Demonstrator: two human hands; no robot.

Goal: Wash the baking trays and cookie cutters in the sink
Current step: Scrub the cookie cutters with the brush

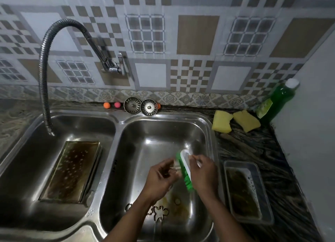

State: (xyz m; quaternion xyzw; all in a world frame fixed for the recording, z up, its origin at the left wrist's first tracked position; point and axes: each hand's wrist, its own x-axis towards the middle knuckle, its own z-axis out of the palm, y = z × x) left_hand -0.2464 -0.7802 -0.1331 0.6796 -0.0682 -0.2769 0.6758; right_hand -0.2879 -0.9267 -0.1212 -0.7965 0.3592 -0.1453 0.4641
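Right hand [204,172]: grip closed round a green-and-white scrub brush [184,169], held above the right basin [163,132] of the steel sink.
Left hand [159,178]: fingers curled, a small pale piece [176,166] pinched against the bristles; blurred, identity not determinable.
Cookie cutters: a lobed one [160,212] and a ring-shaped one [177,201] are seen lying on the right basin floor, below the hands.
Baking trays: a soiled tray [70,171] is leaned in the left basin; a second tray [248,191] is set on the bench just right of the sink.
Further out: two yellow sponges [222,121] and a green soap bottle [275,102] are noted at the bench's back right corner; two strainers [132,105] are propped behind the sink.
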